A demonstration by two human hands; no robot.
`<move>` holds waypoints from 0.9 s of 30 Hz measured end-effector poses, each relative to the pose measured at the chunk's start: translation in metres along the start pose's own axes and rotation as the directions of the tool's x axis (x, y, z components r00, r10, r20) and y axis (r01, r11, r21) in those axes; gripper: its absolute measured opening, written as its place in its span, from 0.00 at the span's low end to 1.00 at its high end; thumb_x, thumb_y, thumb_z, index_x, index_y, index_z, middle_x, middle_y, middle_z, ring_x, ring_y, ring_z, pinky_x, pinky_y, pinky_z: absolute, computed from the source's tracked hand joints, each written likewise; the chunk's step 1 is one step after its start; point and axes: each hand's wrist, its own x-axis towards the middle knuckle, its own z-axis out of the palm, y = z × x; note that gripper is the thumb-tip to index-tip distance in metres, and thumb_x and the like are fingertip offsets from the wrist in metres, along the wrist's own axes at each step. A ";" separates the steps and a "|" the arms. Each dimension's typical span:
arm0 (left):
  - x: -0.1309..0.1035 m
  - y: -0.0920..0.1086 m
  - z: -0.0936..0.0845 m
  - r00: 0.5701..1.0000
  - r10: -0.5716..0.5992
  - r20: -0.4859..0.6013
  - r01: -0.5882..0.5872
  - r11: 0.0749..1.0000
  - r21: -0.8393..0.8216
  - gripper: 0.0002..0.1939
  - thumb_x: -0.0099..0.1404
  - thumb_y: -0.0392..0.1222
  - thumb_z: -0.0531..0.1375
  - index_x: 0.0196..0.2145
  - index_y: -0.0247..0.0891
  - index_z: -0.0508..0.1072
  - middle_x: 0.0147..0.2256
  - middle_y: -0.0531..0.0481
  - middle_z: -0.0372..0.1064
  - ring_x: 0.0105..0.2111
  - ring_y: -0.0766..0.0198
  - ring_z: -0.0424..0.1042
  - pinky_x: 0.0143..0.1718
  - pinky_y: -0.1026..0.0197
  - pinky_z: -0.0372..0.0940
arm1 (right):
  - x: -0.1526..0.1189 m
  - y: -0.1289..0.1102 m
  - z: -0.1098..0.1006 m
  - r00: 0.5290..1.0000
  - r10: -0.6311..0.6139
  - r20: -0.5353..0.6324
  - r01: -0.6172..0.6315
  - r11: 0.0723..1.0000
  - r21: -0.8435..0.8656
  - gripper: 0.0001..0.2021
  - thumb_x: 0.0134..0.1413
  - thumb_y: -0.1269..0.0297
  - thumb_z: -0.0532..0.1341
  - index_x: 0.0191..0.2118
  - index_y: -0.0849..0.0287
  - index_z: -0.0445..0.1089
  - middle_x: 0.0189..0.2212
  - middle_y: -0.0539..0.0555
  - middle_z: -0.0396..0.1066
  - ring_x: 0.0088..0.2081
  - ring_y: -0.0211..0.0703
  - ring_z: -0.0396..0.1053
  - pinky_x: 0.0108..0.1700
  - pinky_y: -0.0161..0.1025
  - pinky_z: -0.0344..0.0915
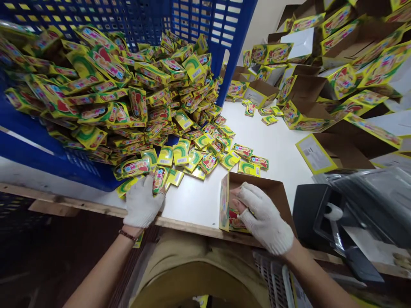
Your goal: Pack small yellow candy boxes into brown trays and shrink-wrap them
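Note:
My left hand (pixel 143 202), in a white knit glove with bare fingertips, is at the table's front edge, its fingers closed round a small yellow-green packet (pixel 159 178) with a red fruit picture. More such packets (pixel 180 153) lie loose just beyond it. My right hand (pixel 265 218), gloved the same way, reaches into an open carton (pixel 276 190) with brown inner walls. Its fingers are bent and drawn together near the carton's left wall; what they hold, if anything, is hidden. Below them, a few packets (pixel 236 220) show inside the carton.
A large blue plastic crate (pixel 237 51) lies tipped at the left, packets spilling from it onto the white table (pixel 195 203). Several open cartons (pixel 306 90) are piled at the back right. A black tape dispenser (pixel 313 209) and clear plastic bags (pixel 379 196) are at the right.

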 end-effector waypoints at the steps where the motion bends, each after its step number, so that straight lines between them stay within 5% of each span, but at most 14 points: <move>1: -0.005 -0.003 0.002 0.998 0.064 -0.025 -0.065 0.997 -0.044 0.28 0.64 0.50 0.53 0.57 0.30 0.65 0.46 0.33 0.69 0.46 0.42 0.69 0.47 0.44 0.64 | 0.002 -0.013 0.000 0.996 -0.045 -0.081 0.048 0.998 0.042 0.11 0.64 0.71 0.54 0.47 0.58 0.70 0.40 0.58 0.71 0.44 0.46 0.69 0.47 0.43 0.68; 4: -0.029 -0.002 0.009 0.908 0.374 -0.188 -0.411 0.882 -0.231 0.26 0.62 0.43 0.56 0.58 0.35 0.64 0.46 0.37 0.71 0.48 0.49 0.70 0.50 0.48 0.65 | 0.012 -0.050 0.018 0.988 -0.136 -0.075 0.140 0.989 0.056 0.18 0.61 0.74 0.54 0.55 0.59 0.66 0.48 0.62 0.69 0.53 0.49 0.66 0.53 0.45 0.67; 7: -0.055 0.002 0.010 0.698 0.629 -0.343 -0.716 0.629 -0.304 0.27 0.63 0.35 0.55 0.60 0.40 0.61 0.48 0.41 0.72 0.50 0.54 0.70 0.52 0.52 0.66 | 0.027 -0.077 0.051 0.977 -0.067 0.203 0.077 0.996 -0.041 0.25 0.57 0.72 0.59 0.61 0.61 0.62 0.53 0.65 0.68 0.55 0.57 0.65 0.53 0.52 0.66; 9: -0.062 -0.002 0.006 0.625 0.697 -0.353 -0.780 0.542 -0.312 0.25 0.65 0.36 0.56 0.59 0.42 0.63 0.48 0.42 0.73 0.49 0.56 0.71 0.51 0.53 0.66 | 0.034 -0.087 0.071 0.904 0.056 0.423 -0.005 0.993 -0.119 0.22 0.57 0.69 0.60 0.58 0.60 0.64 0.47 0.62 0.71 0.47 0.56 0.69 0.46 0.50 0.68; 10: -0.062 -0.007 0.003 0.640 0.697 -0.324 -0.767 0.557 -0.318 0.22 0.65 0.39 0.56 0.57 0.42 0.65 0.47 0.42 0.73 0.48 0.55 0.71 0.51 0.53 0.66 | 0.037 -0.090 0.078 0.857 0.103 0.505 -0.025 0.987 -0.160 0.18 0.59 0.69 0.59 0.55 0.58 0.67 0.43 0.60 0.72 0.44 0.54 0.71 0.43 0.48 0.68; 12: -0.051 -0.023 -0.007 0.769 0.599 -0.224 -0.640 0.713 -0.287 0.16 0.66 0.45 0.56 0.50 0.41 0.70 0.46 0.41 0.73 0.47 0.52 0.71 0.49 0.52 0.66 | 0.039 -0.093 0.085 0.806 0.160 0.569 -0.024 0.971 -0.239 0.11 0.62 0.69 0.57 0.49 0.57 0.69 0.41 0.59 0.73 0.42 0.53 0.71 0.40 0.46 0.66; 14: -0.033 -0.042 -0.017 0.928 0.357 -0.106 -0.369 0.920 -0.133 0.14 0.65 0.47 0.54 0.44 0.39 0.72 0.45 0.38 0.71 0.47 0.47 0.71 0.47 0.48 0.66 | 0.039 -0.091 0.087 0.817 0.181 0.547 -0.010 0.954 -0.301 0.09 0.63 0.69 0.56 0.47 0.57 0.69 0.43 0.59 0.72 0.43 0.54 0.71 0.41 0.45 0.65; 16: -0.014 -0.059 -0.027 0.991 0.131 0.029 -0.133 0.988 0.080 0.13 0.64 0.43 0.51 0.42 0.36 0.71 0.43 0.36 0.71 0.44 0.43 0.71 0.42 0.47 0.66 | 0.036 -0.088 0.087 0.836 0.188 0.515 -0.008 0.943 -0.332 0.08 0.64 0.68 0.56 0.46 0.57 0.69 0.43 0.59 0.72 0.43 0.53 0.70 0.40 0.45 0.64; 19: -0.002 -0.077 -0.037 0.985 -0.007 0.170 -0.026 0.981 0.190 0.14 0.64 0.38 0.47 0.41 0.36 0.70 0.40 0.37 0.71 0.40 0.45 0.72 0.38 0.49 0.65 | 0.029 -0.082 0.089 0.864 0.124 0.488 0.035 0.952 -0.305 0.06 0.64 0.67 0.57 0.43 0.56 0.70 0.41 0.58 0.72 0.41 0.51 0.70 0.40 0.44 0.63; 21: -0.006 -0.081 -0.039 0.993 0.011 0.120 -0.027 0.991 0.131 0.15 0.65 0.38 0.45 0.40 0.36 0.70 0.40 0.37 0.72 0.41 0.46 0.73 0.39 0.50 0.65 | 0.025 -0.080 0.091 0.903 0.010 0.429 0.104 0.965 -0.243 0.06 0.64 0.69 0.57 0.41 0.57 0.71 0.40 0.58 0.73 0.41 0.49 0.70 0.42 0.44 0.64; 24: -0.025 -0.069 -0.035 0.984 0.172 -0.040 -0.174 0.983 -0.051 0.15 0.65 0.39 0.47 0.41 0.38 0.71 0.43 0.38 0.73 0.44 0.48 0.72 0.45 0.49 0.66 | 0.022 -0.081 0.091 0.948 -0.210 0.237 0.257 0.949 -0.185 0.07 0.64 0.69 0.56 0.41 0.59 0.71 0.50 0.61 0.71 0.54 0.54 0.65 0.54 0.49 0.61; 27: -0.044 -0.043 -0.022 0.914 0.405 -0.025 -0.391 0.862 -0.324 0.15 0.63 0.38 0.51 0.43 0.42 0.74 0.42 0.43 0.75 0.43 0.54 0.73 0.48 0.53 0.67 | 0.026 -0.085 0.088 0.932 -0.315 0.181 0.349 0.914 -0.204 0.08 0.64 0.68 0.56 0.45 0.60 0.70 0.58 0.63 0.66 0.62 0.59 0.57 0.63 0.58 0.52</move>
